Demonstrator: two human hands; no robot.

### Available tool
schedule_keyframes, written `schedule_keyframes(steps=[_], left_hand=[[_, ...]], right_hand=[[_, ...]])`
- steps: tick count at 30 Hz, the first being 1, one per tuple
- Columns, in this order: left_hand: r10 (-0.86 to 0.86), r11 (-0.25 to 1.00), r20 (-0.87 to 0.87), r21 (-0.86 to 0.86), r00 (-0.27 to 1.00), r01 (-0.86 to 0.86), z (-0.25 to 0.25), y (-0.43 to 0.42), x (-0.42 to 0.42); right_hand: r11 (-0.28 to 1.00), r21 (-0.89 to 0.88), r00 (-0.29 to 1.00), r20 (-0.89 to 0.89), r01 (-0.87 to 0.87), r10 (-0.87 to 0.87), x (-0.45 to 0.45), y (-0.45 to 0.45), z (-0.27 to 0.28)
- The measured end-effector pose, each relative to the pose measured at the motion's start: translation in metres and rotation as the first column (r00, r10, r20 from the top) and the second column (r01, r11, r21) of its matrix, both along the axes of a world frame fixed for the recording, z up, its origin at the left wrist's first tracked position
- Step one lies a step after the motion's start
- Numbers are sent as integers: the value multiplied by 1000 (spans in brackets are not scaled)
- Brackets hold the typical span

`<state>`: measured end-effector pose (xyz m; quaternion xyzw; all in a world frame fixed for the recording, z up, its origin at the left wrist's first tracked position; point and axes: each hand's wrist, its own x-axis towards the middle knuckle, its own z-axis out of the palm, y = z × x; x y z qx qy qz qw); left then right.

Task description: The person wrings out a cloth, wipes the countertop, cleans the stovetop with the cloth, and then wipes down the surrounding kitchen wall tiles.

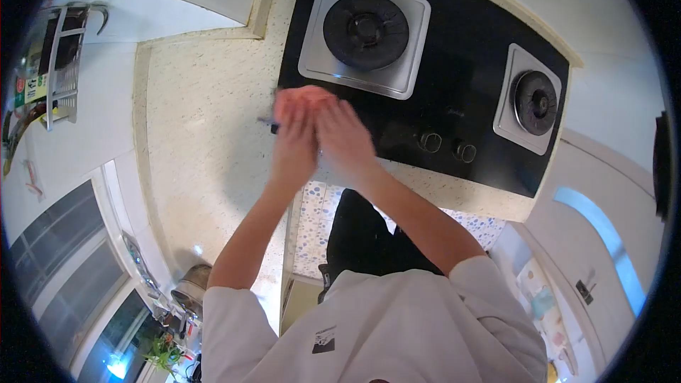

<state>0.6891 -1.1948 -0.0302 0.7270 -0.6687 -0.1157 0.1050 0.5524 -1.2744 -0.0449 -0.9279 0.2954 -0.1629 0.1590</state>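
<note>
Both hands meet on a pinkish-red cloth point(303, 97) at the left front corner of the black gas stove point(454, 50). My left hand point(296, 143) lies on the cloth's near side, its fingers close together over it. Beside it, touching, my right hand point(345, 135) presses on the cloth's right part with its fingers together. The cloth is bunched under the fingertips, just below the steel plate of the left burner point(366, 32). A small bluish thing pokes out left of the cloth, too small to make out.
Speckled countertop point(191, 120) runs along the left. Two knobs point(430, 142) sit on the stove front, and a second burner point(535, 103) is at the right. A wall rack point(65, 64) hangs upper left; a pot point(191, 289) stands lower left.
</note>
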Motion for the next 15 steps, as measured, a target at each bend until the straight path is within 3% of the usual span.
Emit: schedule_keyframes(steps=[4,15], left_hand=[[182,982,56,47,982,-184,-2,34,41],[110,994,13,-1,994,-110,-2,53,-49]], right_hand=[[997,-41,998,1,-60,61,63,17,0],[999,-3,998,-40,-48,48,-40,33,14]])
